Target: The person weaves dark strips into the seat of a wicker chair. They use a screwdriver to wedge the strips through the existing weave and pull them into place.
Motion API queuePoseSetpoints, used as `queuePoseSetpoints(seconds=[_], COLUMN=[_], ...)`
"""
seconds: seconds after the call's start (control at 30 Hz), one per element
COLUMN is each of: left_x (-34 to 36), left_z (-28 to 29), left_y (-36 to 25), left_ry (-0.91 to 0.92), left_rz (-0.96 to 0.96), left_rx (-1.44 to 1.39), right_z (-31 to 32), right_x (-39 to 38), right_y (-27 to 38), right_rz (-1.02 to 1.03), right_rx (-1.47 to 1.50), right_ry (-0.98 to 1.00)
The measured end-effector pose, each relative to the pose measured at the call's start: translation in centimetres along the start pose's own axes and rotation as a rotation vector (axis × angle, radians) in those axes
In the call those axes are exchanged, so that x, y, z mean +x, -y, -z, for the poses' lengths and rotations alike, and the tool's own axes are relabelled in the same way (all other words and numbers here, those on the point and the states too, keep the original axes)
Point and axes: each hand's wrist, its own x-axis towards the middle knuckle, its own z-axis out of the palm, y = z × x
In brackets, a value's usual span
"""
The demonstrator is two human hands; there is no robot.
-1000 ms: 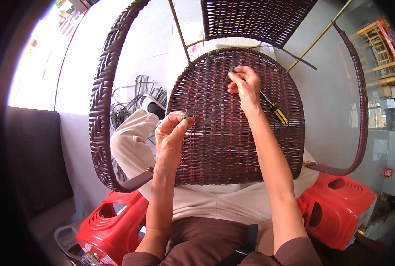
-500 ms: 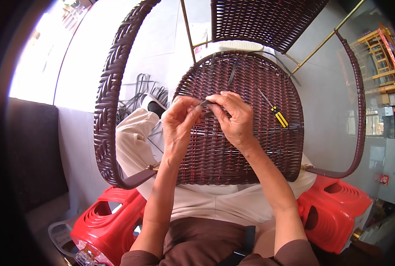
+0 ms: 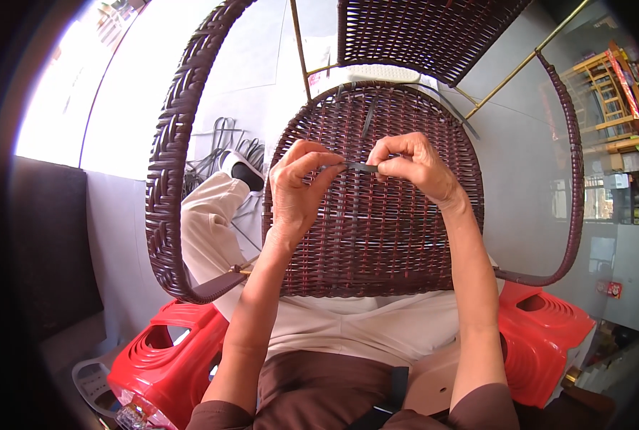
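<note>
Brown woven seat (image 3: 377, 247) spreads beneath the left hand (image 3: 296, 188) and right hand (image 3: 421, 170), which pinch a dark flat strip (image 3: 362, 168) between thumbs and fingers, its short exposed length bridging their fingertips.

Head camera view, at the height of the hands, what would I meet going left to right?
Dark panel, left woven armrest, black-and-white shoe, left hand, grey strip, right hand, right woven armrest.
</note>
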Motion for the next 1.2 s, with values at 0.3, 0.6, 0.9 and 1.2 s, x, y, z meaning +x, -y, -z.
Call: queuePoseSetpoints(seconds=[0.3,0.6,0.9,1.2], left_x=[-0.2,1.2,-7.1,-10.1], left_z=[0.3,0.9,-0.2,-2.1], left_y=[-1.6,-1.6,-2.0,-1.3], left_ry=[0.410,0.232,0.145,0.189], left_rz=[0.285,0.405,0.670,0.734], left_rx=[-0.500,-1.065,-1.057,-0.918], right_z=[1.5,1.0,0.9,-0.3], right_x=[2.2,3.5,2.8,6.3], right_y=[-0.1,0.6,-7.4,-7.1], right_rz=[-0.017,0.145,-0.374,-0.385], right_rx=[0.108,0.246,0.020,0.118], right_ry=[0.196,-0.377,-0.513,-0.535])
